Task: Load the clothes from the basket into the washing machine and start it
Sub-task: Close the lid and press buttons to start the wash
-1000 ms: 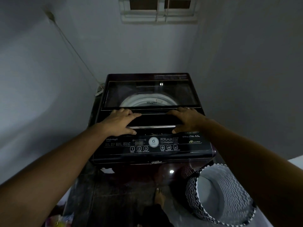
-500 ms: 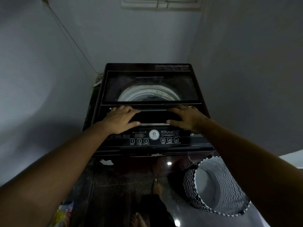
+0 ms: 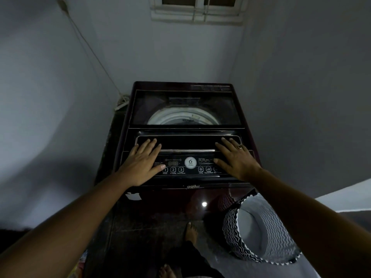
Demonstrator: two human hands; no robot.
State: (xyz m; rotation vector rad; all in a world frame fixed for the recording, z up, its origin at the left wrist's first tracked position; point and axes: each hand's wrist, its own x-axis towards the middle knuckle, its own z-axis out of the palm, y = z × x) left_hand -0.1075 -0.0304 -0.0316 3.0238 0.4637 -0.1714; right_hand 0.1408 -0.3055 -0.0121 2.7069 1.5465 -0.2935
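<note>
The left hand (image 3: 143, 163) and right hand (image 3: 234, 159) lie flat with fingers straight on the near edge of the shut lid (image 3: 186, 109) and on the control panel (image 3: 190, 167). The washing machine (image 3: 170, 197) stands in the far corner. The basket (image 3: 229, 229) sits on the floor, near right.

window (image 3: 197, 9) cut off, drum (image 3: 181, 117) contents hidden

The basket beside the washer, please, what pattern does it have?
Black-and-white zigzag stripes on the basket, head view.
</note>
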